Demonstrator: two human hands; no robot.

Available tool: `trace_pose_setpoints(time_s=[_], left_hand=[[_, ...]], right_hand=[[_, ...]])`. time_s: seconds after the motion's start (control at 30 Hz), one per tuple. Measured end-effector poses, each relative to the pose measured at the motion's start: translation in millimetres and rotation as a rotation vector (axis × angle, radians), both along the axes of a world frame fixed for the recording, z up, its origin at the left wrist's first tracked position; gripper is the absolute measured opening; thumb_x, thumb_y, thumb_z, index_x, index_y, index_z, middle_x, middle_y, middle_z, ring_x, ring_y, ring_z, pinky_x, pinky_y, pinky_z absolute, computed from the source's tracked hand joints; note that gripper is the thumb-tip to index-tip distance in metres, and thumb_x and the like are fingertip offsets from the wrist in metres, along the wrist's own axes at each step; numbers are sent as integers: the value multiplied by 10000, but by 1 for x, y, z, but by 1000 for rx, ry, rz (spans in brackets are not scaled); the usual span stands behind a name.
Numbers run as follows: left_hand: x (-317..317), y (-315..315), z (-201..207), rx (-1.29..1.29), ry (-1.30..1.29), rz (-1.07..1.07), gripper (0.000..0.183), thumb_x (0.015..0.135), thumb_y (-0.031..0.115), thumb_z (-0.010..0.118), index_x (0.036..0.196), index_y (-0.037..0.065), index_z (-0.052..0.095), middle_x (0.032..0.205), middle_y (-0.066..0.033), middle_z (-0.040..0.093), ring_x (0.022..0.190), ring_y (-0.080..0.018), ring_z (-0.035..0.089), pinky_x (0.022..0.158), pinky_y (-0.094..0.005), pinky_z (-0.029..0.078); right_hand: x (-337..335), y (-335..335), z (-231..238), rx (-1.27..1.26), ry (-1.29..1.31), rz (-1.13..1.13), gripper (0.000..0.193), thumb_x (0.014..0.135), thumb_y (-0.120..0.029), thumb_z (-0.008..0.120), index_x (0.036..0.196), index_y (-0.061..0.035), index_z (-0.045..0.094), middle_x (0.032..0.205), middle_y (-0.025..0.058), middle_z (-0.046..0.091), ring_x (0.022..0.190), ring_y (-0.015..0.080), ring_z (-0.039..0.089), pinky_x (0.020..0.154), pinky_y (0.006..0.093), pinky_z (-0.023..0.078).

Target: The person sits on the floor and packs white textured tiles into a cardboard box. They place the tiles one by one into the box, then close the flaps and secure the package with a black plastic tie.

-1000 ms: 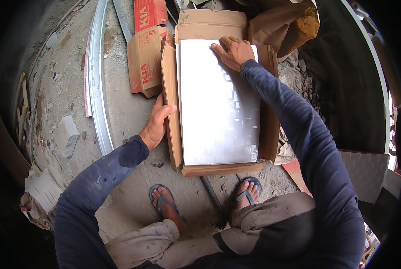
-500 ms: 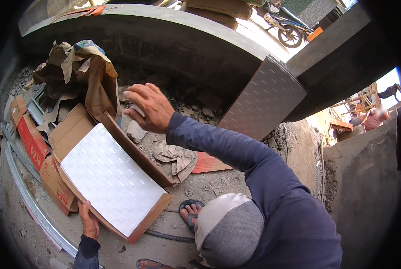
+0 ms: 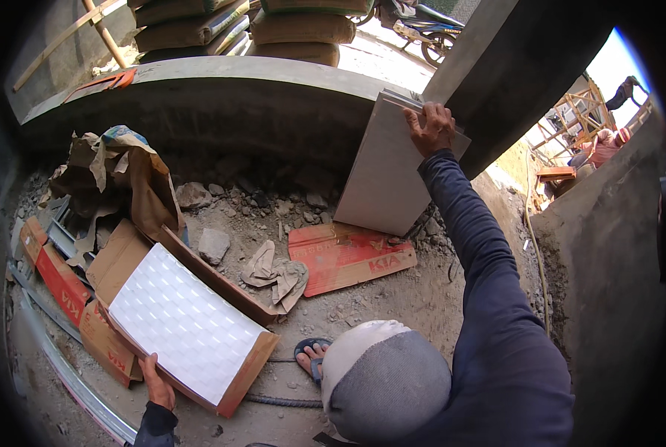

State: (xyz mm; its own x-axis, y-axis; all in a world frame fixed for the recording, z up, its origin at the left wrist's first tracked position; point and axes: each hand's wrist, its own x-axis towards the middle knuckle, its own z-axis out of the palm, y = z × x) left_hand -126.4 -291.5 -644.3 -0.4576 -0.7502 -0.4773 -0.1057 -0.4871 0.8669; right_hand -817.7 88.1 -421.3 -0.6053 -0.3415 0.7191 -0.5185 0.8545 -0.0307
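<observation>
My left hand (image 3: 159,384) holds the near long side of an open cardboard box (image 3: 245,378), thumb up along its edge. White tiles (image 3: 191,302) with a raised wavy pattern lie in the box, the top one facing up. Far to the right, my right arm is stretched out. My right hand (image 3: 431,130) is closed over the top edge of a grey tile (image 3: 385,167), which leans upright by the low wall with more tile edges just behind it. The fingertips lie partly behind that edge.
A flattened red carton (image 3: 348,261) and crumpled paper (image 3: 275,277) lie mid-floor. Torn brown sacks (image 3: 150,175), rubble (image 3: 214,244), and metal channels (image 3: 72,395) lie left. Beyond the low wall (image 3: 221,71) stand stacked sacks (image 3: 303,30). Another person (image 3: 605,149) is at far right.
My right hand has moved from above the rubble, rightward and away, onto the grey tile's top edge. That tile's visible face now looks plain and paler. My left hand stays at the box.
</observation>
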Motion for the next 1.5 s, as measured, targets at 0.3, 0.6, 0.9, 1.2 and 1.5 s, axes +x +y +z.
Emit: trace_pose_setpoints(time_s=[0.3, 0.6, 0.9, 1.2, 1.5], left_hand=[[2, 0, 22, 64, 42, -4, 690, 928, 361, 610, 1523, 110, 364, 1491, -114, 431, 1391, -279, 423, 1180, -464, 341], [45, -3, 11, 179, 191, 154, 443, 943, 349, 599, 1283, 66, 580, 1310, -78, 604, 1239, -231, 560, 1099, -433, 432], [52, 3, 6, 117, 194, 231, 540, 1006, 414, 543, 1395, 39, 553, 1365, -66, 607, 1280, -189, 549, 1126, -363, 404], [61, 13, 16, 25, 122, 137, 769, 1071, 504, 454, 1628, 4, 280, 1615, -89, 407, 1479, -179, 374, 1226, -325, 285], [32, 13, 43, -107, -11, 52, 800, 1085, 536, 400, 1655, 23, 172, 1652, -168, 327, 1532, -250, 310, 1251, -364, 257]], right_hand=[[115, -27, 38, 108, 187, 98, 717, 835, -776, 676, 556, -122, 581, 556, 65, 593, 506, 260, 604, 530, 407, 456], [220, -247, 143, -304, -325, 987, 512, 970, -555, 677, 1016, -61, 806, 774, 77, 738, 623, 223, 667, 680, 328, 532], [386, -484, 66, 247, -621, 1044, 828, 900, -774, 563, 888, 19, 801, 826, 219, 748, 778, 333, 730, 728, 459, 556], [432, -581, -143, 513, -667, 1086, 956, 809, -910, 563, 1085, -29, 810, 982, 160, 789, 906, 265, 769, 848, 375, 577], [431, -561, -214, 599, -836, 1095, 856, 780, -861, 608, 1172, -123, 795, 1152, 154, 772, 1083, 339, 728, 965, 421, 561]])
